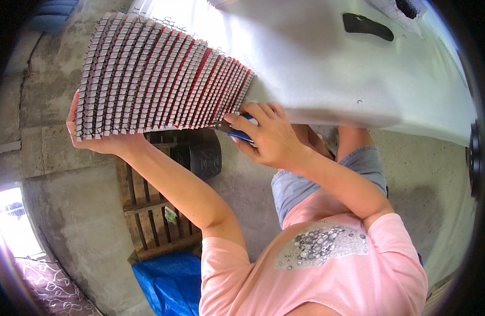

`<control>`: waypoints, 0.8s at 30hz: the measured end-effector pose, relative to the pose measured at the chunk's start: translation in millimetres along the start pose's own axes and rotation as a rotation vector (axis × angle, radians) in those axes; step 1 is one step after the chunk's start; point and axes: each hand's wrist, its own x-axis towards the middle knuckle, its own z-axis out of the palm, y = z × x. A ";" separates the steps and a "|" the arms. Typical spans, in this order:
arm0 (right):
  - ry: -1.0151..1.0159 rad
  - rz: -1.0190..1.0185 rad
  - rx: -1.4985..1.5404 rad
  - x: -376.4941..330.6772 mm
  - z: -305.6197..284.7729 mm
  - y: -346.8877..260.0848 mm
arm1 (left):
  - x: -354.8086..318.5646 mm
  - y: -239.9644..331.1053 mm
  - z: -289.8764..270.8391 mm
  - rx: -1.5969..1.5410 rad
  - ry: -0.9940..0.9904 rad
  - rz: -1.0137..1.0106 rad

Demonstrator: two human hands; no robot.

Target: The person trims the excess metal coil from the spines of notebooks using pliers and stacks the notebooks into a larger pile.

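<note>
A wide panel (153,79) of small silvery-white rectangular pieces in close rows, with red strips and dark wire hooks between them, is spread out at the upper left. My left hand (103,142) holds it at its lower left corner, with part of the fingers hidden behind it. In my right hand (269,131) is a pair of pliers (244,136) with blue handles. Their dark jaws touch or nearly touch the panel's lower right edge; what they grip, if anything, is too small to make out.
A pale sheet-covered table (305,68) carries a flat black piece (367,27), a small loose hook (360,101) and a white plastic bag (406,13). Below are a slatted wooden pallet (153,203), a black object (205,155) and a blue tarp (169,282). A grey wall (74,210) stands left.
</note>
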 end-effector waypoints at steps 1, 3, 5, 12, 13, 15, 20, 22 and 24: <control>0.032 -0.048 -0.043 1.0 0.7 2.6 | 0.3 -0.4 1.6 0.017 0.017 -0.005; 0.064 -0.096 -0.086 2.1 1.9 5.4 | 1.0 -2.0 2.0 0.034 0.034 -0.012; 0.095 -0.137 -0.137 3.8 2.8 6.1 | 2.7 -2.4 1.7 0.002 0.027 -0.012; -0.024 -0.099 -0.144 3.9 8.1 10.3 | -0.3 -3.2 5.1 0.073 0.046 0.008; -0.025 -0.092 -0.123 4.9 6.4 9.0 | 1.3 -4.4 3.8 0.073 0.048 0.007; -0.028 -0.087 -0.102 6.0 6.8 8.4 | 3.5 -6.1 0.3 0.045 0.052 0.019; -0.496 0.586 0.861 26.4 -10.9 11.6 | -2.7 -1.2 9.9 0.036 0.068 0.016; -0.513 0.585 0.840 28.1 -10.2 13.9 | -3.0 -0.5 9.8 0.026 0.084 0.012; -0.527 0.583 0.819 22.7 -6.9 14.3 | -1.8 -2.0 6.1 0.034 0.094 -0.001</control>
